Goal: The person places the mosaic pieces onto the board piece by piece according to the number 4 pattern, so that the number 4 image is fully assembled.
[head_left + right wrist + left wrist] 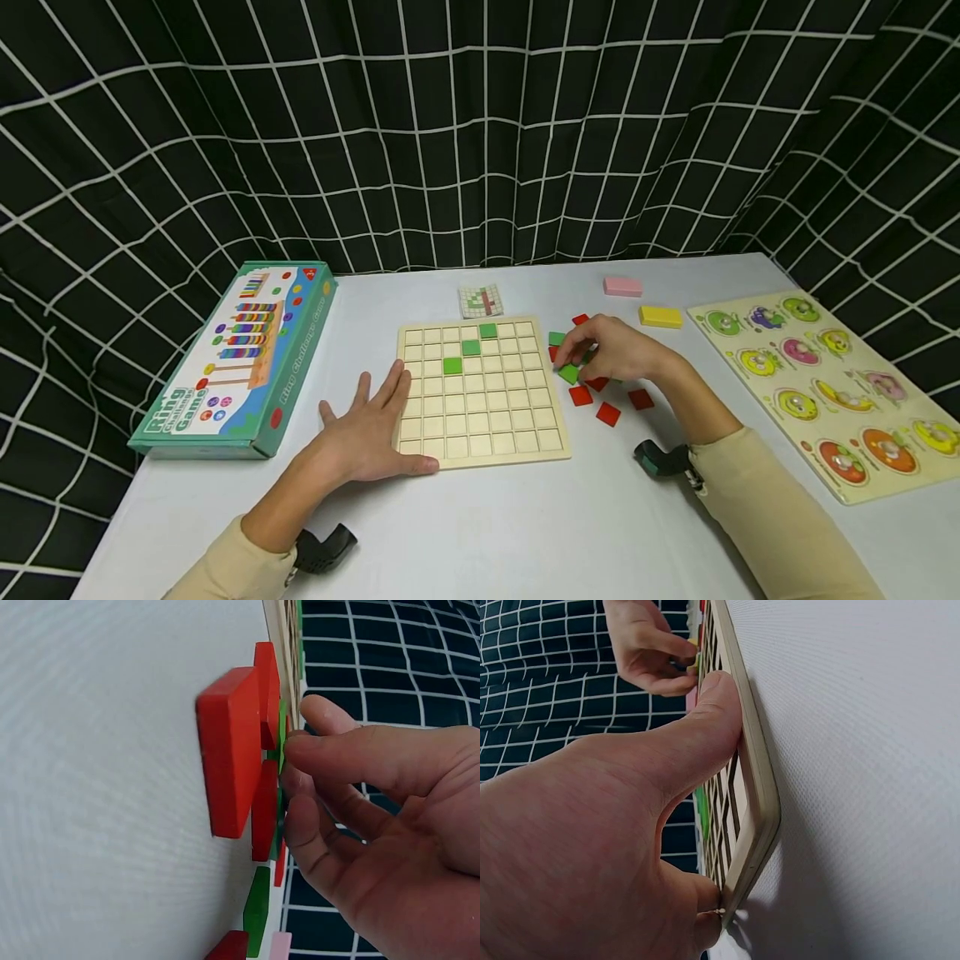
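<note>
A wooden grid board [480, 392] lies on the white table, with three green tiles [470, 347] set in a diagonal near its far side. My left hand [371, 429] lies flat and open against the board's left edge [754, 795], thumb pressed to the frame. My right hand [611, 350] is just right of the board and pinches a green tile [569, 373] from a loose cluster of red tiles [607, 412] and green ones. In the right wrist view, the fingertips [300, 746] meet at the green tile's edge [281, 739] beside red tiles [229, 750].
A green "Ring Challenge Game" box [236, 358] lies at the left. A pattern card [480, 301] sits behind the board. Pink [622, 287] and yellow [660, 316] blocks lie at the back right, and a peg puzzle board [832, 383] at the far right. Checked black curtain surrounds the table.
</note>
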A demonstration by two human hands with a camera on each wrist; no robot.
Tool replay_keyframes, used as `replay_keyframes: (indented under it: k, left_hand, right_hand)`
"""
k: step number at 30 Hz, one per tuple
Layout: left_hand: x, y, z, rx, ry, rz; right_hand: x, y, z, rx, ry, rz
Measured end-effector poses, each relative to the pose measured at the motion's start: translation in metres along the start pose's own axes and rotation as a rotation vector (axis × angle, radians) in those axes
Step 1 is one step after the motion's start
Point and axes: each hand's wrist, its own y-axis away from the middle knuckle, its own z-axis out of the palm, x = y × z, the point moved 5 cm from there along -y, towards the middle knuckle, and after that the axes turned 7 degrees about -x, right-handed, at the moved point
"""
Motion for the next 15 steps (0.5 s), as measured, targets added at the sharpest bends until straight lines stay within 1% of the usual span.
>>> replay_keyframes:
  k: [15]
  left_hand:
    - [-0.0009, -0.0019, 0.0011, -0.003, -0.016, -0.006]
  right_hand:
    - [-0.0008, -0.0028, 0.0024, 0.03, 0.092, 0.013]
